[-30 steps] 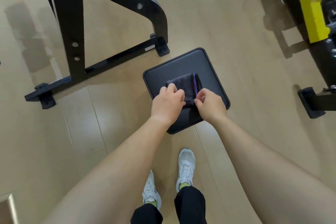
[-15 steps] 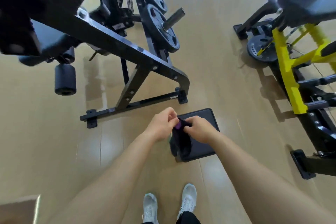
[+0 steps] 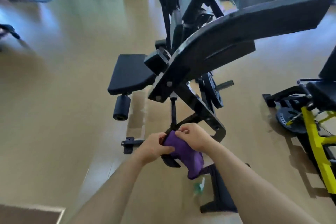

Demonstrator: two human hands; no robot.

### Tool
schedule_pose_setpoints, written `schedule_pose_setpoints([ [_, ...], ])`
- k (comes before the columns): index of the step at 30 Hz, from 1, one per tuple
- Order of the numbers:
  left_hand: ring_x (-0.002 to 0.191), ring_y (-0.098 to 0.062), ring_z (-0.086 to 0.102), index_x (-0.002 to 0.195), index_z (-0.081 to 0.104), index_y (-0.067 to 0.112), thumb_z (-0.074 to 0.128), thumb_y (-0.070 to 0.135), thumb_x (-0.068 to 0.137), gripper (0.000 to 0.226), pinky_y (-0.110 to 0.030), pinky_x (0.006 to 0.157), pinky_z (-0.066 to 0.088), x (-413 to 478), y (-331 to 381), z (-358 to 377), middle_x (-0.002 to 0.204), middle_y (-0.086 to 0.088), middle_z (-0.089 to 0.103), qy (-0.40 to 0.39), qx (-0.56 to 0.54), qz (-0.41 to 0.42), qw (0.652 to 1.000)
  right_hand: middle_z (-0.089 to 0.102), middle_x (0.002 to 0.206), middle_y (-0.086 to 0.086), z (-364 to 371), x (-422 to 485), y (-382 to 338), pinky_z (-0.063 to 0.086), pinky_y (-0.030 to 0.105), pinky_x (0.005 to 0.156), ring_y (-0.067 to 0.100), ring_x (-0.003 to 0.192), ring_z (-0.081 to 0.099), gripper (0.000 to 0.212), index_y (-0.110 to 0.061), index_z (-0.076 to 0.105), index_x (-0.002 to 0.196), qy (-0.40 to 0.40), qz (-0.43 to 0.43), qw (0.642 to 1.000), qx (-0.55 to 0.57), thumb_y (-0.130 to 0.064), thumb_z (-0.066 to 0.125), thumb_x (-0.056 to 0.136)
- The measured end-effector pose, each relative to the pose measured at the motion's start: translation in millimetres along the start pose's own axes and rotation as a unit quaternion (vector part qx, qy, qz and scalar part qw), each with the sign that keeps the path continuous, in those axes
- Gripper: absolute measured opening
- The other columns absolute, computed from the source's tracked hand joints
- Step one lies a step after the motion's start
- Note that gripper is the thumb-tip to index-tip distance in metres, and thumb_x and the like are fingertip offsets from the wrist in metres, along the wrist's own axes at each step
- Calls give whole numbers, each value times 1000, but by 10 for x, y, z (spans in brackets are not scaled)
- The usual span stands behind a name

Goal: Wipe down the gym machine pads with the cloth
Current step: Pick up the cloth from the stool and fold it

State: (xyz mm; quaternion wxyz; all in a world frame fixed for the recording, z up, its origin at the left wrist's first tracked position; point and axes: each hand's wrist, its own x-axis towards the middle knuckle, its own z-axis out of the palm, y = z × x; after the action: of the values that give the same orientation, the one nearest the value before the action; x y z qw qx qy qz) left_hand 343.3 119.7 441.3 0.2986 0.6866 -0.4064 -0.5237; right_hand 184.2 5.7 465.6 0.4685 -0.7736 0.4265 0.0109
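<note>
Both my hands hold a purple cloth (image 3: pixel 183 156) with a dark side, in front of me at the lower middle. My left hand (image 3: pixel 154 148) grips its left edge and my right hand (image 3: pixel 192 137) pinches its top edge. The cloth hangs folded between them, above the floor. Ahead stands a black gym machine (image 3: pixel 209 56) with a flat black seat pad (image 3: pixel 131 73) to the left of its frame and a black roller pad (image 3: pixel 121 107) below that seat. A corner of the square black floor pad (image 3: pixel 221 196) shows under my right forearm.
A yellow and black machine (image 3: pixel 314 140) stands at the right with a weight plate. A weight plate on a peg (image 3: pixel 213 92) sits on the black machine's right side. The machine's foot (image 3: pixel 129 143) lies left of my hands. Beige floor spreads to the left.
The cloth has been lifted off the square floor pad and turned purple side out. My view has swung up from the floor pad toward the black machine's seat and roller.
</note>
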Motion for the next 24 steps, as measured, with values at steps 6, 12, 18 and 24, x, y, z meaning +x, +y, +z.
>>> schedule_pose_setpoints([
  [6,63,-12,66,89,67,4,47,-12,83,26,-24,60,54,-360,-307,-1119,67,-1,67,8,-27,-42,999,75,95,-2,416,479,-1209,54,39,89,18,96,68,21,-27,73,88,-12,-32,999,27,-40,60,99],
  [12,63,-17,56,75,67,12,47,-2,87,27,-28,60,47,-410,-429,-2192,65,-3,60,138,-171,-54,974,67,79,-7,491,1053,-2166,46,32,76,16,82,60,12,-22,69,78,36,-92,994,42,-21,65,90],
  [18,70,-16,66,107,69,10,53,4,98,20,-29,60,54,-10,-260,-2958,90,-11,71,70,-209,-70,973,72,89,-14,354,1932,-2647,49,29,86,12,94,66,19,-34,71,88,90,-119,988,46,-20,60,94],
  [24,78,-23,61,110,69,8,69,12,90,20,-35,71,50,730,14,-3658,95,-13,68,-57,-247,-63,965,72,95,-11,20,3031,-2965,48,30,83,14,98,64,21,-36,68,84,99,-105,989,33,-24,56,96],
])
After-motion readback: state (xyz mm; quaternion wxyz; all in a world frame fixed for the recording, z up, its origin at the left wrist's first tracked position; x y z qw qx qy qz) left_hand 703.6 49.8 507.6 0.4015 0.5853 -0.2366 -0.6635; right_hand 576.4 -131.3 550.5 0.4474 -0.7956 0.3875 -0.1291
